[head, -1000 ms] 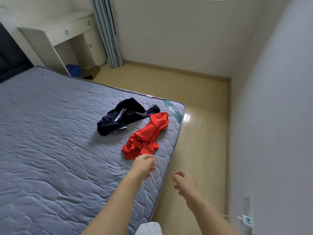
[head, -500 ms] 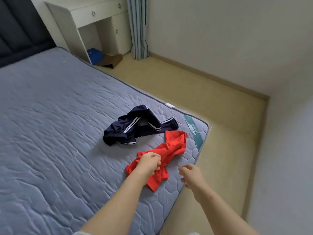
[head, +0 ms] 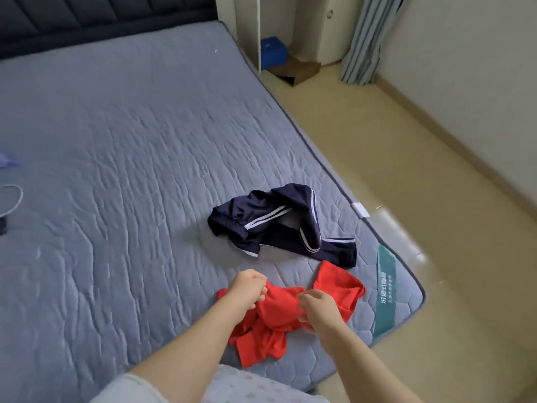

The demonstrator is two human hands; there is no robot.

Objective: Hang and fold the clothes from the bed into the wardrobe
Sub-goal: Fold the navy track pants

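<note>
A crumpled red garment (head: 276,318) lies near the foot corner of the grey quilted mattress (head: 122,158). My left hand (head: 247,289) grips a bunch of its cloth at the left. My right hand (head: 318,308) grips the cloth at the right, and the fabric is gathered up between the two hands. Just beyond it lies a navy garment with white stripes (head: 279,225), crumpled and untouched. The wardrobe is not in view.
A dark padded headboard (head: 101,16) runs along the top. Beside the bed stands a white desk (head: 250,30) with a blue box (head: 273,50) and a brown carton (head: 299,71) under it, then a curtain (head: 366,39). Tan floor (head: 406,175) lies to the right. A cable (head: 14,199) rests at the mattress's left edge.
My right hand has come down onto the red garment and taken hold of it. My left hand keeps its hold. The view has swung left and closer over the bed.
</note>
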